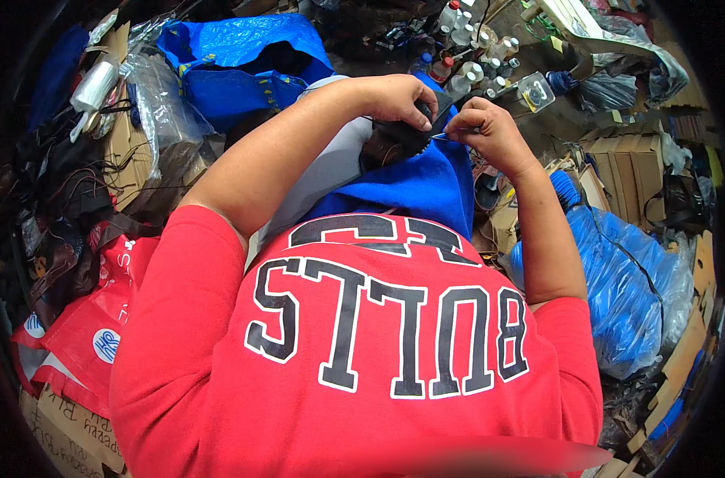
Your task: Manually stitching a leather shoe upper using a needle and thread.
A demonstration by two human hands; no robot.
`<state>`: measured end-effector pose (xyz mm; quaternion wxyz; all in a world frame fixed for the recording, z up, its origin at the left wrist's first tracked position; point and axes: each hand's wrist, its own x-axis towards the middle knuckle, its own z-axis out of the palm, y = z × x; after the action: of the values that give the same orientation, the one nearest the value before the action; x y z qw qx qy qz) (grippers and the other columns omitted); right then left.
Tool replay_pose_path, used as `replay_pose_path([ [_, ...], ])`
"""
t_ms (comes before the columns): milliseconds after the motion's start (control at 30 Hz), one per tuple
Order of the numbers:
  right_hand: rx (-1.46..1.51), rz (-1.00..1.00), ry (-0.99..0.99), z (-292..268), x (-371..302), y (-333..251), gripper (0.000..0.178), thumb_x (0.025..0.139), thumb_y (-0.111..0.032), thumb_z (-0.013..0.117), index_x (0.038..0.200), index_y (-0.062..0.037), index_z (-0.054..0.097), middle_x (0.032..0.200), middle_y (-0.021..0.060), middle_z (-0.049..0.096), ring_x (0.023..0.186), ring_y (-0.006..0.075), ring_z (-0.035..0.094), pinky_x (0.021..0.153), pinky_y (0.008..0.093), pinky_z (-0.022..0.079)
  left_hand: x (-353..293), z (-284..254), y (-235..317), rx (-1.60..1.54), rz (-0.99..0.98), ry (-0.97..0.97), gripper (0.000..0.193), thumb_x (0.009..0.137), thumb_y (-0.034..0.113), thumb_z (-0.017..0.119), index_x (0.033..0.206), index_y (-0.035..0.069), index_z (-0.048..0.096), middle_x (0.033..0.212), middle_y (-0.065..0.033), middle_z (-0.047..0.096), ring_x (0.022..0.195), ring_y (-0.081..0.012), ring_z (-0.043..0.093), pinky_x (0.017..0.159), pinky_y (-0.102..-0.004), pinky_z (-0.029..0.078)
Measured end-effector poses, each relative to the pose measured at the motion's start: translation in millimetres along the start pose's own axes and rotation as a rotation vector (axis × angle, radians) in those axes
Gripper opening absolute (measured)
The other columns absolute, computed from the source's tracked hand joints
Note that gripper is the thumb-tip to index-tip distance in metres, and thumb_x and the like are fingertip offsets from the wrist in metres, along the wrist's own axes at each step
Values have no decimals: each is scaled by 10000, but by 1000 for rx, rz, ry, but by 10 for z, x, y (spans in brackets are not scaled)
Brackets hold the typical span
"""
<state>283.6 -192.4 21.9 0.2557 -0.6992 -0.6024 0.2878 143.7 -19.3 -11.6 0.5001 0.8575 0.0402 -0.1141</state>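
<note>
A red shirt (354, 358) fills the near view. Beyond it, on a blue cloth (426, 187), a dark shoe (398, 139) is gripped by the left hand (394, 99); a thin needle (440, 136) is pinched by the right hand (490, 135).

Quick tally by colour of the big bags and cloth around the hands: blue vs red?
Blue: 3 - woven bag, plastic bag, cloth on the lap under the left hand and right hand
Red: 1 - bag at lower left
Total: 4
</note>
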Motion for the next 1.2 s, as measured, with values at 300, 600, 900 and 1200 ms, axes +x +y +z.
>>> replay_pose_path([
  [300, 123, -42, 176, 329, -176, 84, 145, 708, -5, 694, 842, -61, 690, 770, 30, 581, 706, 117, 556, 655, 248, 451, -11, 43, -17, -144, -57, -51, 285, 778, 204, 689, 1015, 53, 646, 891, -47, 648, 841, -126, 569, 797, -274, 433],
  [600, -71, -101, 343, 483, -362, -111, 176, 740, -38, 682, 893, -122, 701, 743, 82, 559, 658, 220, 580, 592, 320, 464, -61, 51, -38, -178, -49, -206, 405, 856, 113, 566, 1257, 63, 534, 1107, -78, 622, 990, -139, 556, 926, -267, 387],
  [900, -593, -64, -44, 173, -195, -434, 208, 746, -28, 577, 905, -112, 679, 818, 126, 561, 776, 314, 586, 673, 405, 470, -64, 43, 36, -158, -63, -300, 448, 854, 91, 526, 1300, 73, 491, 1186, -98, 590, 1068, -152, 526, 969, -272, 347],
  [1200, -644, -84, -72, 236, 49, -432, 104, 743, -77, 608, 816, -98, 680, 813, 130, 575, 788, 319, 593, 679, 383, 477, -31, 17, 67, 86, -5, -99, 489, 658, 92, 695, 1132, 52, 582, 1063, -147, 613, 1023, -259, 567, 899, -349, 422],
])
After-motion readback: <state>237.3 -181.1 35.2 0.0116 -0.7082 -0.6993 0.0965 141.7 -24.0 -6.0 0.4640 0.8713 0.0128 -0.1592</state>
